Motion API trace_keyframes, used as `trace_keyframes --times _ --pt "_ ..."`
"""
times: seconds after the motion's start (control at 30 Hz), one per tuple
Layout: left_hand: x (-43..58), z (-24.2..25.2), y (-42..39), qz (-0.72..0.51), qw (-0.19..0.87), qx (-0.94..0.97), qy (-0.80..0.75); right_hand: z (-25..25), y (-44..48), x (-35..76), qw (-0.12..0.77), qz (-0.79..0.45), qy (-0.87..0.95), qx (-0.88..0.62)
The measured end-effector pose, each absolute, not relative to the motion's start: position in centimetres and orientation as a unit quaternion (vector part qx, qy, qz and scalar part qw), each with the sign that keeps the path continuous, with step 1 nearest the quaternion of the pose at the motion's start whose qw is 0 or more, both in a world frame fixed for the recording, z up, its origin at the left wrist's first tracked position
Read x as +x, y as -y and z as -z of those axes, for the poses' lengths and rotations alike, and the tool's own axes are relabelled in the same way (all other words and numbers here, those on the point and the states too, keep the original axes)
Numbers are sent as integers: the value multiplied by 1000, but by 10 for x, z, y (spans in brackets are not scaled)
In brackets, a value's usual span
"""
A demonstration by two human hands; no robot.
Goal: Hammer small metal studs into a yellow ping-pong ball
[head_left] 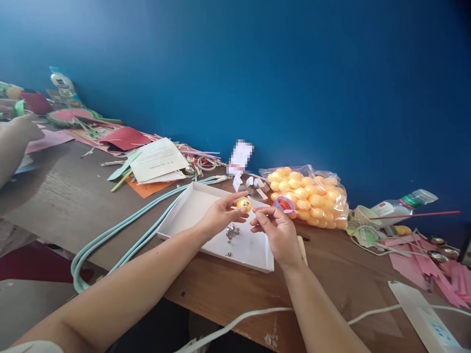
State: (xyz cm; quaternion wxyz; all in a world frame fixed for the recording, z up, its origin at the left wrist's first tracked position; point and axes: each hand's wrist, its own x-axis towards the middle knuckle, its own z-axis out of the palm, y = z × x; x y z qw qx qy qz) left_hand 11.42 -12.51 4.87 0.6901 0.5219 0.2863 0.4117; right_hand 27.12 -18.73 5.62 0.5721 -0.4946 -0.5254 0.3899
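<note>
My left hand (pixel 217 212) pinches a yellow-orange ball (pixel 244 205), the size of a table tennis ball, with a dark, shiny patch on its face. Just to its right is my right hand (pixel 274 228), thumb and fingers pressed together; whatever may be between them is too small to make out. Both hands are above a shallow white box lid (pixel 191 206). A small heap of silver metal bells or beads (pixel 231 231) lies in it under the ball. Behind the right hand sits a roll of tape (pixel 285 207) with a bluish rim and a red inside.
A clear bag of orange balls (pixel 312 196) leans by the blue wall. Pale blue cords (pixel 128 230) loop at left, near papers (pixel 159 159). A plastic bottle (pixel 408 203), pink strips (pixel 412 260) and a power strip (pixel 423 314) are right. Another person's arm (pixel 14 142) reaches in far left.
</note>
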Motion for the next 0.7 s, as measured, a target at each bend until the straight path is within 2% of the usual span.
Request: trace_keyframes --times 0.23,0.7 --pt "115 -50 126 -389 696 526 -296 -57 188 271 600 -452 477 -457" --pt "120 -36 124 -374 657 578 -307 -55 187 270 598 -534 419 -426"
